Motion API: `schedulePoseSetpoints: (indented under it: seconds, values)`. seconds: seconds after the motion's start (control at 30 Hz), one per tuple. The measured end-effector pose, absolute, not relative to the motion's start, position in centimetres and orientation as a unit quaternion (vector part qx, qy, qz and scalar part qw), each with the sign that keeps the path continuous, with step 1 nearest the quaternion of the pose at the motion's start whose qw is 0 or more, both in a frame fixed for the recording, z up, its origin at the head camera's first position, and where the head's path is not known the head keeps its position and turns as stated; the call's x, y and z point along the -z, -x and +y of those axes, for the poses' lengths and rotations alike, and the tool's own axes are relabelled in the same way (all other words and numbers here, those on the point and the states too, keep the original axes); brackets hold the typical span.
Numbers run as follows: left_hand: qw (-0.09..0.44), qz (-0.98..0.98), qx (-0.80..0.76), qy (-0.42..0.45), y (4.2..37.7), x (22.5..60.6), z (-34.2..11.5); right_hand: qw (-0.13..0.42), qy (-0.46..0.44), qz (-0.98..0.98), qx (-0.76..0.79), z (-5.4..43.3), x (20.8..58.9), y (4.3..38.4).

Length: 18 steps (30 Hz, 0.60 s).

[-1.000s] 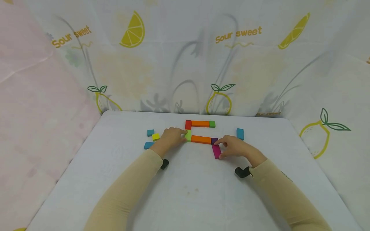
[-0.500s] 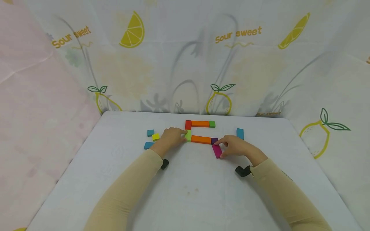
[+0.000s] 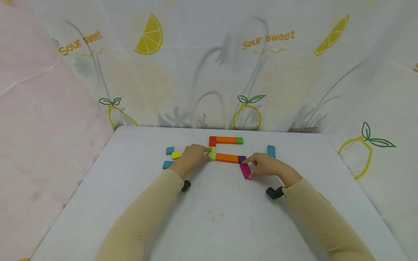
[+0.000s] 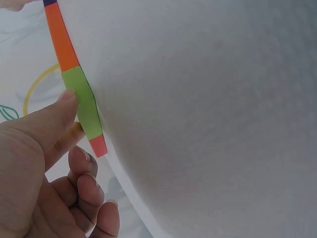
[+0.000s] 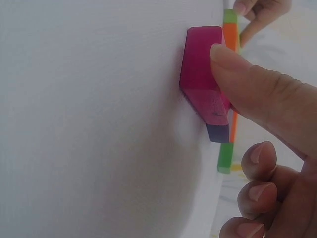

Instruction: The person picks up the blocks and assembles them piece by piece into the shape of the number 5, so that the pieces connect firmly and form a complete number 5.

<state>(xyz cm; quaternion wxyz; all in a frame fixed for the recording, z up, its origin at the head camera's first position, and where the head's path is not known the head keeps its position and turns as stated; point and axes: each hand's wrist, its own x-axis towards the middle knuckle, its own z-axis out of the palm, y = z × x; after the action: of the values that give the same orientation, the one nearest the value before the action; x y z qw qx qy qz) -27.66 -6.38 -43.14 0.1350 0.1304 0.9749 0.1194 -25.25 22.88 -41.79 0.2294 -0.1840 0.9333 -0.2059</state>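
The left hand [image 3: 195, 154] has thumb and forefinger nearly closed, pinching the light green block [image 3: 212, 153], while its other three fingers curl loosely clear of it. The right hand [image 3: 266, 165] spans the magenta block [image 3: 245, 171] end to end, thumb at the near end and forefinger at the far one, its remaining fingers bent and holding nothing. That block lies flat at a slant, its far end just beside a small purple block [image 3: 242, 159].

From the purple one, the near orange bar [image 3: 226, 157] runs left to the light green block; beyond that come a red block [image 3: 212, 141], the far orange bar [image 3: 226, 140] and a green block [image 3: 240, 140]. Two blue blocks [image 3: 170, 150] and a yellow block [image 3: 176, 155] lie beside the left forearm, and another blue block [image 3: 271, 151] sits past the right hand.

The surface [image 3: 209, 224] is white (a few faint brownish spots show near its middle). Behind it hangs a pale cloth [image 3: 183, 76] printed with lemons and "Sour sweet" lettering.

The left forearm covers part of the nearer blue block there; the right forefinger is hidden in the right wrist view, and both beige sleeves [image 3: 140, 217] run off the bottom edge.
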Motion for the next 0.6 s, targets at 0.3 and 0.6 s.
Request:
schedulePoseSetpoints:
  seconds: [0.3, 0.6]
  values:
    - [0.135, 0.975, -0.117, -0.129, 27.57, 42.91, -6.37, 0.227, 0.179, 0.934, 0.211, 22.93, 41.88, 25.22]
    - [0.127, 0.976, -0.107, -0.143, 27.84, 43.13, -6.45, 0.211, 0.202, 0.926, 0.237, 23.60, 41.70, 25.26]
